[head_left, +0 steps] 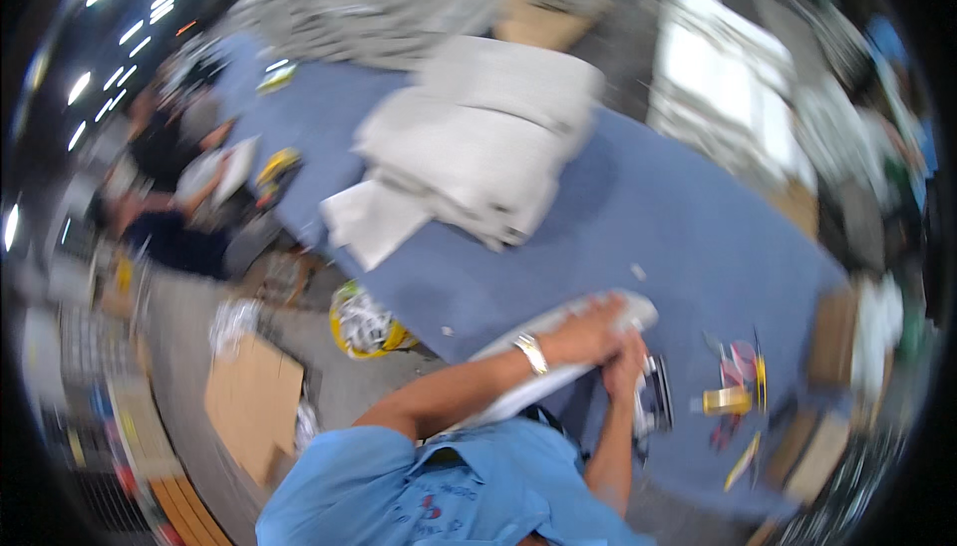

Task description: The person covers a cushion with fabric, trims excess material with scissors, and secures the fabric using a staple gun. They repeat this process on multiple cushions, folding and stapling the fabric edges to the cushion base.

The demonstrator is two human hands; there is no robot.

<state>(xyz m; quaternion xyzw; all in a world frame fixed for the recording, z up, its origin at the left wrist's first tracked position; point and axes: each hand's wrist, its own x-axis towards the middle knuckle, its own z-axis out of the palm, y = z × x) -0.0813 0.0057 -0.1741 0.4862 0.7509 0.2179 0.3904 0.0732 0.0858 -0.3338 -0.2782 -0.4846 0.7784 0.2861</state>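
Observation:
A long white piece (533, 332), seemingly folded cloth, lies slanted across the near edge of the blue table in front of me. My left hand (586, 335), with a metal watch (531, 354) on its wrist, rests over its far end, fingers stretched out though smeared by motion. Close against it, my right hand (625, 364) is closed at the edge of the same piece; its fingertips are blurred. Just right of that hand is a dark and silver tool (655, 393) whose kind I cannot make out. Beyond my hands sits a stack of folded white cloths (469, 142).
Scissors (738, 364), a yellow tape roll (727, 401) and a yellow-handled cutter (742, 461) lie on the blue table (688, 237) at right. Boxes (832, 337) line its right end. A yellow bucket (367, 322) stands below the left edge. Co-workers (169, 197) sit at far left.

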